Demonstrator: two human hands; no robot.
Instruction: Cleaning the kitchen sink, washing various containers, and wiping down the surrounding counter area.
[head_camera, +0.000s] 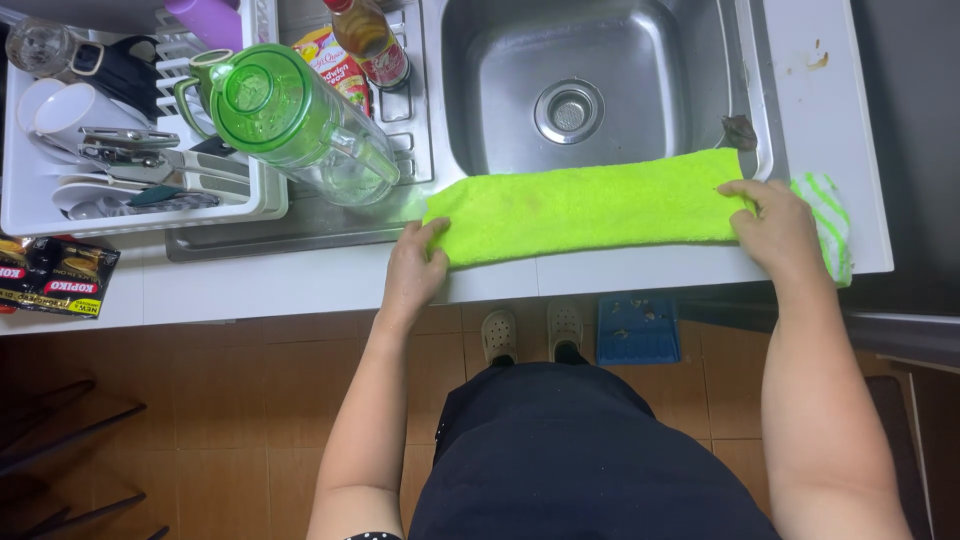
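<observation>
A bright green cloth (590, 205) lies folded into one long, narrow band along the front rim of the sink (600, 60), half on the steel edge and half on the white worktop (300, 285). The left hand (413, 270) pinches the cloth's left end, fingers (432, 232) curled over the corner. The right hand (775, 225) presses the opposite end, fingers flat and closed on the fabric, not lifting it. Just right of the sink, under and beyond that hand, a green-and-white striped cloth (830, 225) pokes out.

Judging from how it lies, the lengthwise folding looks done: the edges run fairly straight and the band is smooth. What seems left is folding it across its length, since both ends are well apart.

Left of the sink stand a green-lidded clear jug (300, 120), a sauce bottle (372, 40) and a white dish rack (130, 150) with utensils. The sink basin itself holds nothing but its drain.
</observation>
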